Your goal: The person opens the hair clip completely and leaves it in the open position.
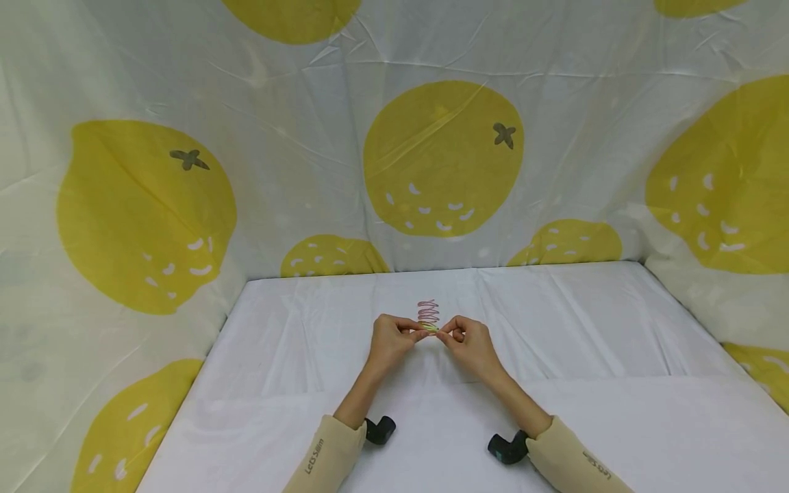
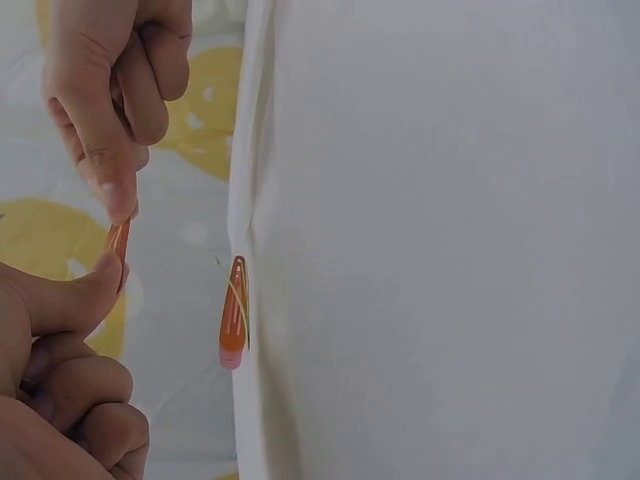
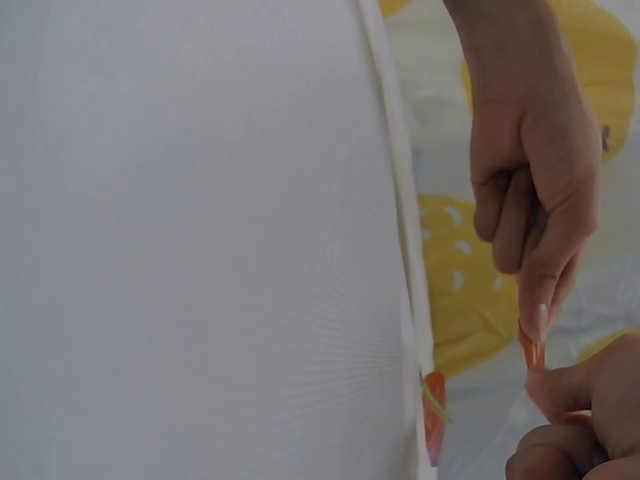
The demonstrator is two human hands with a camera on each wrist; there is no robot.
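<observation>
In the head view my left hand [image 1: 390, 337] and right hand [image 1: 471, 342] meet over the white table. Between their thumbs and index fingers they pinch a small slim orange hair clip [image 2: 120, 238], one end each; the fingertips hide part of it. The other fingers of both hands are curled in. Just beyond my hands lies a short row of thin pink looped pieces [image 1: 428, 309], with a yellow-green one [image 1: 427, 326] at its near end. From the left wrist, this group shows as an orange, clip-shaped outline [image 2: 232, 318] with a pink end and a thin green line.
A white cloth covers the table [image 1: 296, 342]. Behind and beside it hangs a pale curtain [image 1: 296, 137] printed with large yellow lemons. Beige sleeves [image 1: 327, 455] cover the forearms, and a black device [image 1: 508, 448] sits by each wrist.
</observation>
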